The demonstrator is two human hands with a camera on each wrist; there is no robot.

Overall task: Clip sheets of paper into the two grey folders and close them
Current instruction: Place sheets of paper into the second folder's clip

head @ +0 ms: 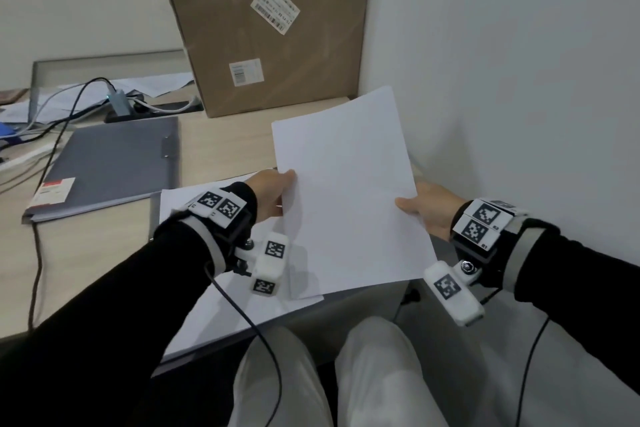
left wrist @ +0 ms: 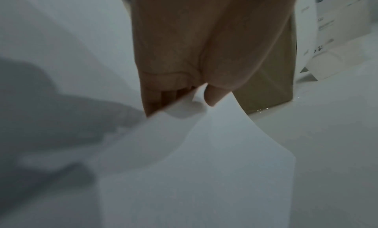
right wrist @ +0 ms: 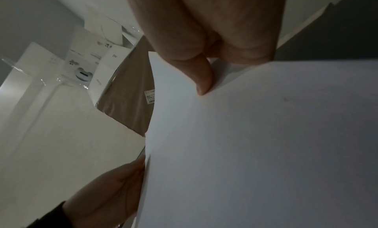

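We hold paper sheets (head: 349, 191) aloft: left hand (head: 272, 192) and right hand (head: 427, 210) pinch opposite edges. Step: loading. Next, we judge: seat under clip of grey folder (head: 114, 166).

**Count of what I see**

I count two hands: the left hand (head: 270, 192) and the right hand (head: 429, 210). I see one closed grey folder (head: 110, 166) on the surface (head: 221, 152), and one open folder (head: 207, 333) near the front edge. There is one held batch of white paper (head: 346, 191); I cannot tell how many sheets. One cardboard box (head: 270, 21) stands behind, bearing two labels.
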